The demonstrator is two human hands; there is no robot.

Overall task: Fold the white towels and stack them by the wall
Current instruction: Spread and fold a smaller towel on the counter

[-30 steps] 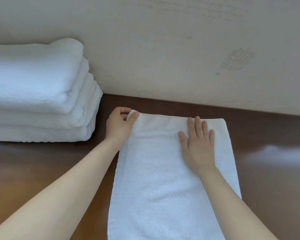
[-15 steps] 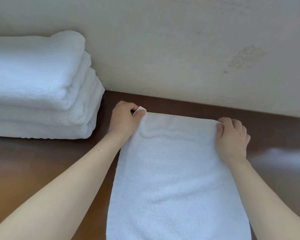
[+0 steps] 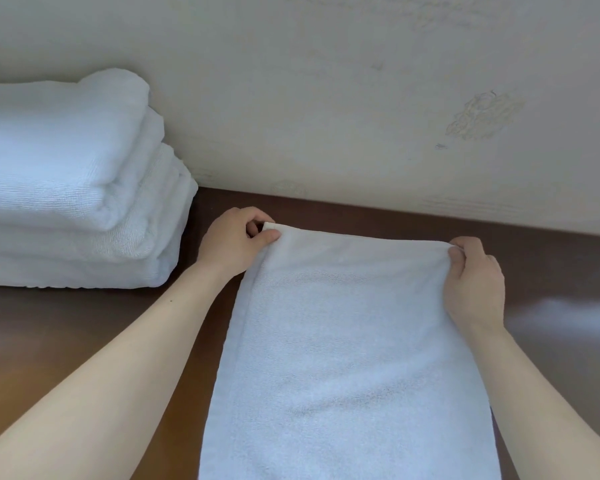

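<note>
I see the towel is white terry cloth, matt and nubby; the stack of folded towels has the same looped cloth; the table is brown wood, glossy; the wall is matt, with rough patches.

No readable text, labels, brands or numbers anywhere.
</note>
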